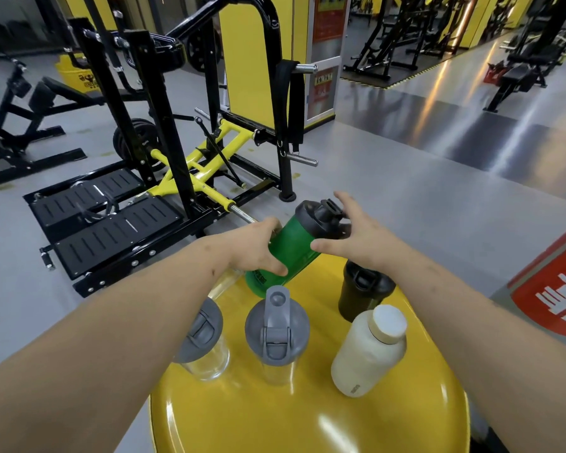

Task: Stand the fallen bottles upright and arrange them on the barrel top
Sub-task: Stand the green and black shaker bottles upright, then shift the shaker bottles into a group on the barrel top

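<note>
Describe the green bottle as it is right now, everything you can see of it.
The green bottle looks like translucent plastic with a black flip-top lid, tilted with the lid up and away, at the far edge of the yellow barrel top. The left hand grips its lower body; the right hand is at its lid end. Whether its base touches the top is unclear.

Four bottles (276, 335) stand on the barrel top (307, 420); a fifth bottle (288, 250) tilts behind.

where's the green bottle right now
The green bottle is tilted at the far edge of the yellow barrel top, held between the left hand and right hand, just left of the black bottle.
</note>
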